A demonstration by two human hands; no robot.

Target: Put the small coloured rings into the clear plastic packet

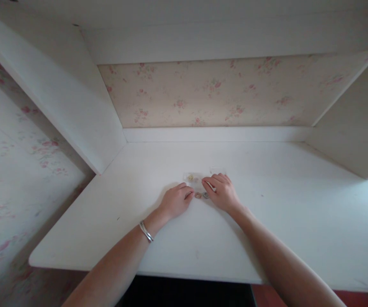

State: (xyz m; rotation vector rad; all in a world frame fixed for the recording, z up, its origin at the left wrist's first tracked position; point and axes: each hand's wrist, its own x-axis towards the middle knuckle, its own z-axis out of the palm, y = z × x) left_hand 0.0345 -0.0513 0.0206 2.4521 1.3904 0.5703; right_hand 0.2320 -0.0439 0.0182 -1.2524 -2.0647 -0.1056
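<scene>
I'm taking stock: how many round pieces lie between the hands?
2 visible: a brownish piece by the left hand, a grey piece by the right hand. Others may be hidden.

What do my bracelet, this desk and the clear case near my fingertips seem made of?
Bracelet: probably polished metal, silvery with bright highlights. Desk: perhaps painted or laminated board, smooth white with a soft sheen. Clear case: likely plastic, transparent, as the desk shows through it; glass can't be ruled out.
</scene>
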